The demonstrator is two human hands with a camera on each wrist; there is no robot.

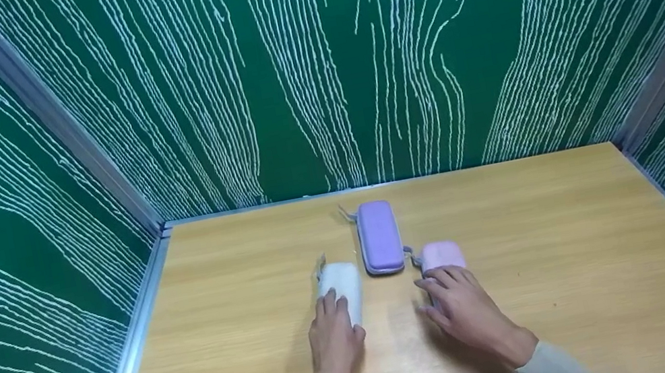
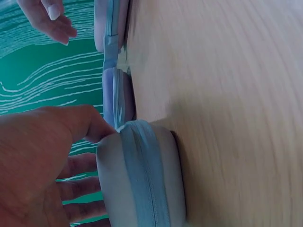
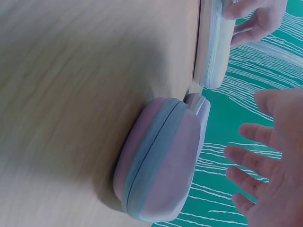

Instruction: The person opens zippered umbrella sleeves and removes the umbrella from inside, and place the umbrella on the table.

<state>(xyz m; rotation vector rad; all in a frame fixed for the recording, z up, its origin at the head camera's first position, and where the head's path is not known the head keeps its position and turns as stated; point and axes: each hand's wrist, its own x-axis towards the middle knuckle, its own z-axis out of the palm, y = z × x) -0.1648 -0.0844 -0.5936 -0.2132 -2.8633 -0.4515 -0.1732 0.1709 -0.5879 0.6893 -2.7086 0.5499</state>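
My left hand point(image 1: 334, 336) rests on a white zippered hard-shell case point(image 1: 340, 274). In the left wrist view the thumb touches the case's edge and the fairly straight fingers lie against its upper face. My right hand point(image 1: 470, 313) hovers over a pink zippered case point(image 1: 442, 254), covering its near half in the head view. The right wrist view shows its fingers point(image 3: 253, 161) loosely spread and apart from the pink case. Between and beyond the two stands a purple zippered case point(image 1: 380, 236), touched by neither hand.
All three cases lie lengthwise on a wooden table point(image 1: 225, 315). Green panels point(image 1: 300, 83) with wavy white lines rise behind it and at both sides. A metal rail point(image 1: 130, 359) borders the left edge. Zipper pull straps stick out from the cases' far left corners.
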